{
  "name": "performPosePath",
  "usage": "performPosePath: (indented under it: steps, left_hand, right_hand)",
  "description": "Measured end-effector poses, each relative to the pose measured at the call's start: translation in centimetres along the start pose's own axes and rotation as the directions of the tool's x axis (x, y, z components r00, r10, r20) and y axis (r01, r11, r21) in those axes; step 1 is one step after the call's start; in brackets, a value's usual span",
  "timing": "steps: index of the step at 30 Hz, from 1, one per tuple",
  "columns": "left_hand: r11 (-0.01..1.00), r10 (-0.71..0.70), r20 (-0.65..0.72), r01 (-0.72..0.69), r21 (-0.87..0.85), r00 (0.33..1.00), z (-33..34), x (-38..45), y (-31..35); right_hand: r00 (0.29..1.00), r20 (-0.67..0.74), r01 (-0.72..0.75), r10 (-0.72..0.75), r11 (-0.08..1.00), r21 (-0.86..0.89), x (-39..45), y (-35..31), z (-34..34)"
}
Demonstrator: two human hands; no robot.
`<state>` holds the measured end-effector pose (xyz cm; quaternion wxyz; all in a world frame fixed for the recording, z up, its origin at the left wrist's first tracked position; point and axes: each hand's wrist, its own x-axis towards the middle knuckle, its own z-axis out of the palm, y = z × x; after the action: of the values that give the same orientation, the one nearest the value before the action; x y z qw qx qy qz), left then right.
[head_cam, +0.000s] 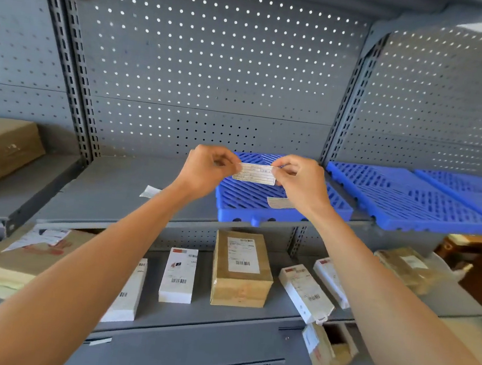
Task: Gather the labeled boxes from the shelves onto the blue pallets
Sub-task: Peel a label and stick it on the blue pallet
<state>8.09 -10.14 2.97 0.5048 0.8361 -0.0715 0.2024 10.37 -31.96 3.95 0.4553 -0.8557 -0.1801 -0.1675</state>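
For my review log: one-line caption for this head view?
Both hands, left hand and right hand, pinch a paper label above an empty blue pallet; labeled boxes wait below.

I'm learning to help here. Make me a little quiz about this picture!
1. True or false: both hands pinch the paper label at its ends.
2. What lies on the nearest blue pallet? A) a brown box B) a paper slip C) a bottle
3. Fill in: the brown box with the white label stands on the shelf ____ the pallets.

Key: 1 true: left hand and right hand each hold one end. 2 B: the paper slip. 3 below.
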Motion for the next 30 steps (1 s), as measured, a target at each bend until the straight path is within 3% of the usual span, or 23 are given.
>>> performPosePath:
  steps: [18,30]
  left_hand:
    - [0.984,0.162,0.164,-0.171,0.041,0.973,26.3,1.0,11.9]
    - [0.977,0.204,0.248,-0.214,0.015,0.947,35.4,2.5,14.6]
  right_hand:
    - [0.983,-0.163,-0.097,0.087,0.994,-0.054,-4.5,16.3,-23.6]
    - [0.967,-0.228,-0.133,0.115,0.989,-0.069,-4.8,23.4,-29.8]
